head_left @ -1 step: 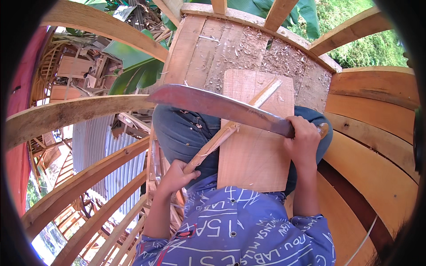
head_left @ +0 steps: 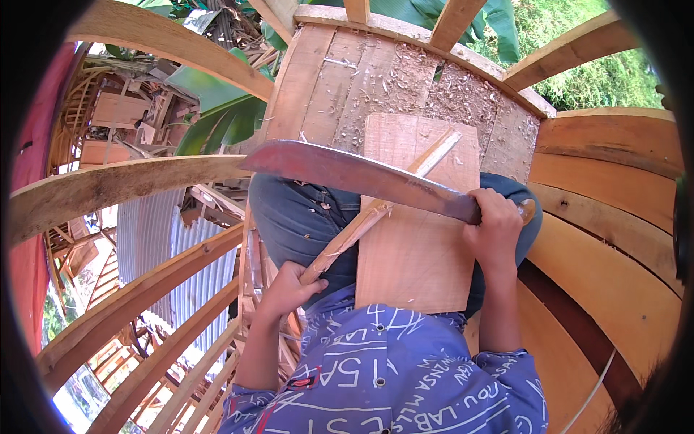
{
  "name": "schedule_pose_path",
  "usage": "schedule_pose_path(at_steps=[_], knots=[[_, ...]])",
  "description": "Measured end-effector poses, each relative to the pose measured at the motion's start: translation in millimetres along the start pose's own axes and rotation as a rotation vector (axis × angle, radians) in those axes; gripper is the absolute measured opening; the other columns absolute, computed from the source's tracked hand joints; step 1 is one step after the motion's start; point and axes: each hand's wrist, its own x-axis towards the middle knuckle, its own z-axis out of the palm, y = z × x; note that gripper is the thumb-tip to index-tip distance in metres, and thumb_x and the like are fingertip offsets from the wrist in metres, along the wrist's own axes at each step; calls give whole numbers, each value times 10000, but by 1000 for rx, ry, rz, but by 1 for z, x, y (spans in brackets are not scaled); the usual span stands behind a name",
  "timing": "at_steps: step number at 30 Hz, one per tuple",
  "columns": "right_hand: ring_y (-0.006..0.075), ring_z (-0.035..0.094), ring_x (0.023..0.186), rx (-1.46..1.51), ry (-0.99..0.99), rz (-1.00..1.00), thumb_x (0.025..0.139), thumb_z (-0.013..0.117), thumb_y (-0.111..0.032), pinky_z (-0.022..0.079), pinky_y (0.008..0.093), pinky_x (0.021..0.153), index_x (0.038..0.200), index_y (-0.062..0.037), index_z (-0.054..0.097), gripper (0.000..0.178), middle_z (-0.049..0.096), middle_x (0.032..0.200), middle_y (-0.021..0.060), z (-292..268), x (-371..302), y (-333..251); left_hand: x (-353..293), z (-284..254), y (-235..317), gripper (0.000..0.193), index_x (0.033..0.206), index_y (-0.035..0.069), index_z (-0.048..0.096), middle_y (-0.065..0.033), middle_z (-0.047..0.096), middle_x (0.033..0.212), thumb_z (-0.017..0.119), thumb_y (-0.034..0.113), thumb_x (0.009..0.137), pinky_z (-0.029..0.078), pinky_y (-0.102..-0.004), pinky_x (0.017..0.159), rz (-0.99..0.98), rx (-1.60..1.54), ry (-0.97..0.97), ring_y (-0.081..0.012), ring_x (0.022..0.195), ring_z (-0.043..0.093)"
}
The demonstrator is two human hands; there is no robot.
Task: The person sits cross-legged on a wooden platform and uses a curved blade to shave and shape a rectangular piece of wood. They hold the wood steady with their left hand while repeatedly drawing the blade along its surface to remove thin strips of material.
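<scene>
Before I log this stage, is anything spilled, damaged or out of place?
Wood shavings litter the plank floor beyond the board, and a few lie on the left trouser leg: untidy loose debris. The machete shows no visible break.

Board (head_left: pixel 412 267) lies over the person's legs (head_left: pixel 300 217), stick (head_left: pixel 347 236) slants across it, machete (head_left: pixel 369 173) crosses over the stick. Left hand (head_left: pixel 289 291)'s left of the board, right hand (head_left: pixel 497 223)'s right, shavings (head_left: pixel 463 90) litter planks (head_left: pixel 298 69) out front.
</scene>
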Motion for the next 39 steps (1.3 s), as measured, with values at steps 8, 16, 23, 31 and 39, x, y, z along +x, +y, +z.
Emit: schedule_pose_path(at_steps=[8,16,23,31,39], knots=[[340,591,583,78,-93,131,614,645,-90,450,409,541,705,-32,574,130,583,638,153,9,6,-22,11,-2,-22,224,708,-45,675,-35,607,601,714,166,772,388,-276,529,72,-138,-71,-86,552,504],[338,611,609,2,-104,171,615,662,-140,454,424,560,684,-36,593,143,598,637,154,11,26,-16,10,-3,-19,174,746,-45,688,-68,643,656,698,129,754,412,-261,572,20,-193,-90,-105,606,559],[388,581,600,-106,36,392,680,671,-155,444,439,557,716,3,614,171,579,636,205,-6,35,39,12,-5,-22,154,759,-47,678,-83,651,672,700,106,748,444,-268,607,43,-177,-109,-124,639,597],[373,580,589,2,-3,343,675,659,-146,424,428,534,672,-1,574,167,548,607,204,-13,14,18,14,-5,-23,118,760,-34,669,-77,653,669,687,83,751,440,-262,594,25,-168,-115,-116,632,598],[326,609,609,26,-134,49,573,660,-138,458,422,563,668,-50,568,159,599,640,131,14,32,-22,10,2,-20,145,751,-42,675,-64,652,660,674,102,772,417,-263,556,37,-188,-37,-94,606,565]])
